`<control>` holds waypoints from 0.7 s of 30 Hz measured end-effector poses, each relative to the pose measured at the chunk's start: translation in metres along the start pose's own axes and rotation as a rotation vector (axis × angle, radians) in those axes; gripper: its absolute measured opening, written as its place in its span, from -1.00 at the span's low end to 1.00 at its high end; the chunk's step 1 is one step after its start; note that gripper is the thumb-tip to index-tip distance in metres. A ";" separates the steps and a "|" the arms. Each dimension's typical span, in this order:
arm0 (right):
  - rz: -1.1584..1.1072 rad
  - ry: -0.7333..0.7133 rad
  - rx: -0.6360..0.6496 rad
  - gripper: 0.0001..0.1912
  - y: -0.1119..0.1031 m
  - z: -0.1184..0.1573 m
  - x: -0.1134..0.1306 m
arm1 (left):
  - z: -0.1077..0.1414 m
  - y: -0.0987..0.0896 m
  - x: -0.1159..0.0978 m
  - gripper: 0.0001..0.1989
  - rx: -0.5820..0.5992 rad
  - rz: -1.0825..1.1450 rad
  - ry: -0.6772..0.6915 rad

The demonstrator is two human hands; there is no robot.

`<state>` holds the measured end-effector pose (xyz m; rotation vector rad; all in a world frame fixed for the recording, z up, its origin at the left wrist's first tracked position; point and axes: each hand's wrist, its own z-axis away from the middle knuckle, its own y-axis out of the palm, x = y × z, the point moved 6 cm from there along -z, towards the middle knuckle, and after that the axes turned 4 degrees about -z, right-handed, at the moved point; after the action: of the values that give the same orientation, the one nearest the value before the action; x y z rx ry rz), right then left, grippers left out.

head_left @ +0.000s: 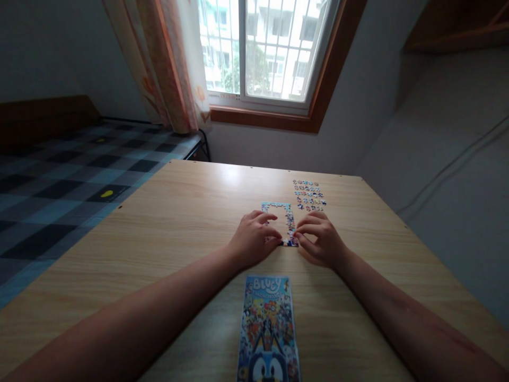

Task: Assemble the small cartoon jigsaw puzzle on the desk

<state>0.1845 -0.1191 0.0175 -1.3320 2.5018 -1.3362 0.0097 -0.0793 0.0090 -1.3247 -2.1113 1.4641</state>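
Observation:
A jigsaw puzzle border (290,216) lies flat on the table as an upright rectangle with bare wood inside it. Over its lower left side rests my left hand (254,240). Its thumb and index fingertip come together at the bottom edge, while another finger reaches across the left side. At the lower right corner my right hand (322,239) has thumb and index finger closed on the border's edge; any separate piece between them is too small to make out. Loose puzzle pieces (308,194) lie in rows beyond my right hand.
A Bluey puzzle box (268,329) lies on the wooden table (191,212) between my forearms. To the left stands a bed (79,170) with a checked cover. A curtain (170,63) and a barred window (270,53) are behind the table's far edge.

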 end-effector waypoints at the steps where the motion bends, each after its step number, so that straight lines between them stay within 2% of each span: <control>1: 0.001 0.002 -0.006 -0.82 -0.001 0.000 -0.001 | 0.000 0.000 -0.002 -0.94 0.004 0.002 0.017; 9: -0.005 -0.015 0.064 -0.78 0.006 -0.001 0.006 | 0.002 0.007 -0.008 -0.88 0.092 -0.018 0.092; 13: 0.016 -0.026 -0.011 -0.80 0.000 -0.002 0.006 | 0.001 0.006 -0.009 -0.89 0.098 0.000 0.098; 17: 0.074 0.016 -0.176 -0.82 -0.014 0.000 0.001 | 0.000 0.003 -0.005 -0.89 0.042 0.046 0.071; 21: 0.153 0.075 -0.156 -0.84 -0.010 0.001 -0.007 | -0.004 -0.001 0.015 -0.78 -0.055 0.047 -0.079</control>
<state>0.1958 -0.1177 0.0211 -1.1050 2.7441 -1.2044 0.0028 -0.0650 0.0077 -1.3671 -2.1991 1.5106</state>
